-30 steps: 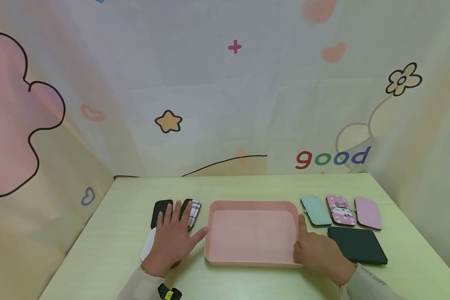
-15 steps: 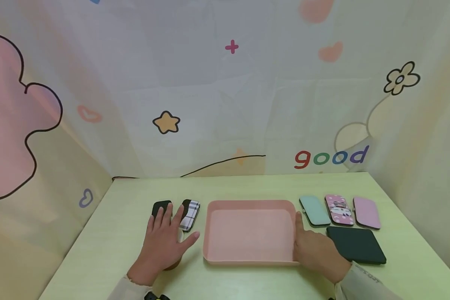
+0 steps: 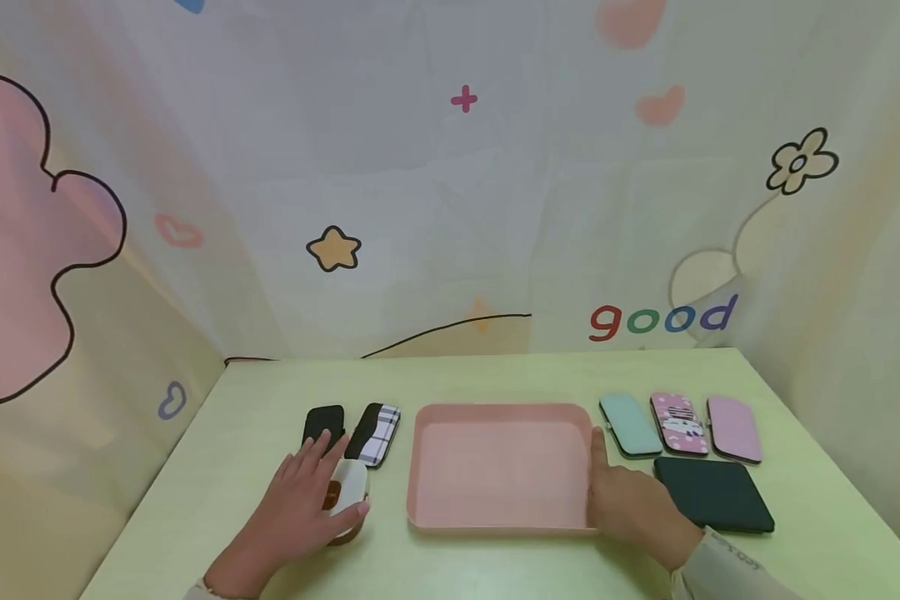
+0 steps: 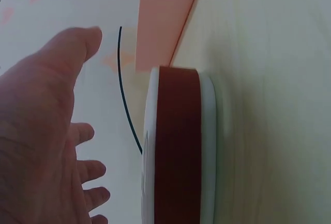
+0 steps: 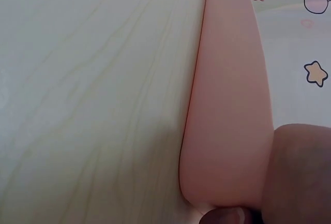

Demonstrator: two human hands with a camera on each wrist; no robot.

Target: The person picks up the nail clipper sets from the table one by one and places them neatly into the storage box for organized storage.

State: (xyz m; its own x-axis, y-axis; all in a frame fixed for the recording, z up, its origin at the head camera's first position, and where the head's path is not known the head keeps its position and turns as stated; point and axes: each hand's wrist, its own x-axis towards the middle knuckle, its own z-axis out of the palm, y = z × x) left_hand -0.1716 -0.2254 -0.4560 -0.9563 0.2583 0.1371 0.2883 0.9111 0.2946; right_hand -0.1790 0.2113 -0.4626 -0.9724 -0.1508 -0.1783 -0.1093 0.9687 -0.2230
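A shallow pink tray point(image 3: 502, 467) lies at the middle of the table. My right hand point(image 3: 637, 504) holds its right edge, with the index finger along the rim and the other fingers curled. The right wrist view shows a thumbnail point(image 5: 235, 216) by the tray's corner. My left hand point(image 3: 296, 508) hovers, fingers spread, over a white rounded box-like thing with a brown band point(image 4: 178, 146). In the left wrist view, the thumb and fingers are apart from it. Behind that hand lie a small black case point(image 3: 324, 423) and a black-and-plaid case point(image 3: 375, 433).
Right of the tray lie a mint case point(image 3: 630, 425), a pink patterned case point(image 3: 679, 423) and a lilac case point(image 3: 735, 429), side by side. A larger dark flat case point(image 3: 712, 493) sits in front of them. A printed cloth point(image 3: 420, 183) hangs behind the table.
My left hand has drawn back toward me and to the left, uncovering the black case, the plaid case and part of the white thing. The right hand and the tray keep their place.
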